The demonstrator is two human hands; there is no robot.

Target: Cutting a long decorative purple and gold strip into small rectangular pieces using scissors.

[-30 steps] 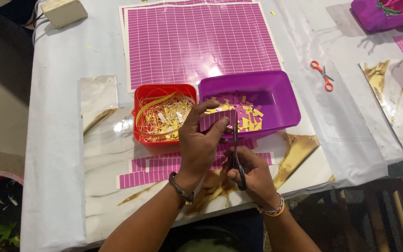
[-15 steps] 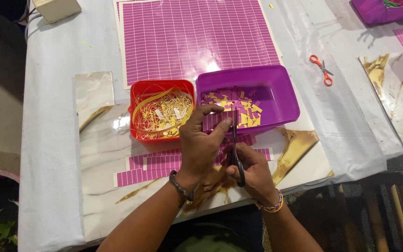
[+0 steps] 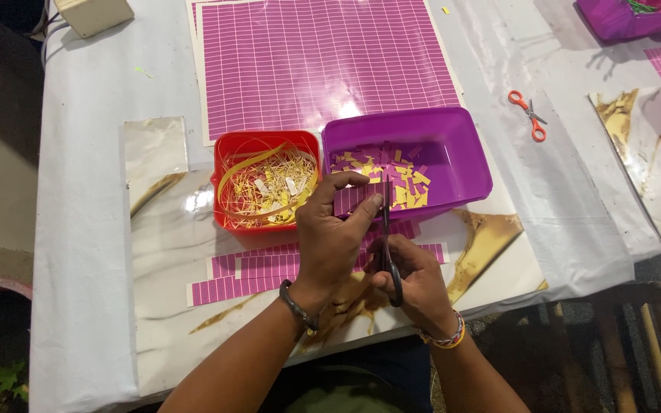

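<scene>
My left hand pinches a narrow purple gridded strip over the near edge of the purple tub. My right hand grips black scissors, blades pointing away from me and meeting the strip. Small purple and yellow cut pieces lie in the tub. Left of it, a red tub holds thin yellow and white trimmings. More purple strips lie on the glossy sheet under my hands.
A large purple gridded sheet lies beyond the tubs on the white-covered table. Orange scissors rest at right, near another glossy sheet. A beige box sits far left, another purple tub far right.
The view has shifted slightly. My hands stay at the purple tub's near edge, with the scissors working along the strip.
</scene>
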